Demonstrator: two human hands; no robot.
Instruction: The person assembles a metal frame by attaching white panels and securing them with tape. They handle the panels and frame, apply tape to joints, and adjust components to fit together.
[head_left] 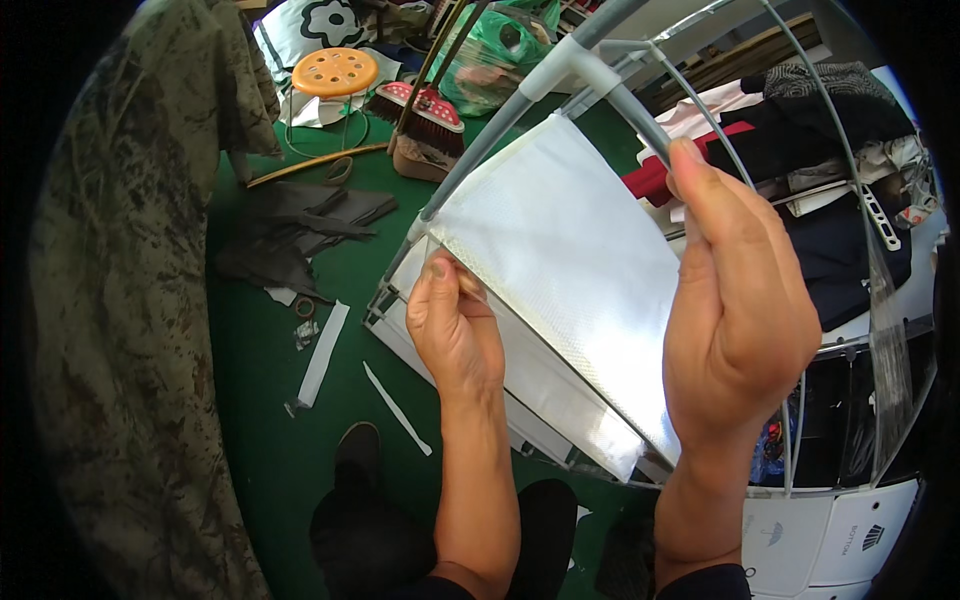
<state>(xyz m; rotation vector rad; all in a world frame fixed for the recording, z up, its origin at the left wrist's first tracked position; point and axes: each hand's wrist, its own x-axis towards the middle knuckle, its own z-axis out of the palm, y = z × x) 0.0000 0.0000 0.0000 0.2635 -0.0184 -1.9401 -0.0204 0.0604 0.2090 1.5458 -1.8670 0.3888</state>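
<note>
A rack of grey tubes (638, 118) with white plastic connectors (572, 68) stands tilted before me. A shiny white fabric panel (570, 225) is stretched across it, its near edge running diagonally down to the right. My left hand (458, 335) is closed in a pinch on that edge, close to the panel's left corner. My right hand (745, 290) is higher up at the right, its fingers wrapped about the lower end of the tube that slants down from the connector. The palm hides that end of the tube and part of the panel.
A camouflage cloth (135, 300) hangs at the left. Dark cloth scraps (300, 230), a tape roll (305, 307) and white strips (323, 355) lie on the green floor. Behind are an orange stool (335, 72), a broom (425, 105) and green bags (500, 55); clothes (800, 135) lie at right.
</note>
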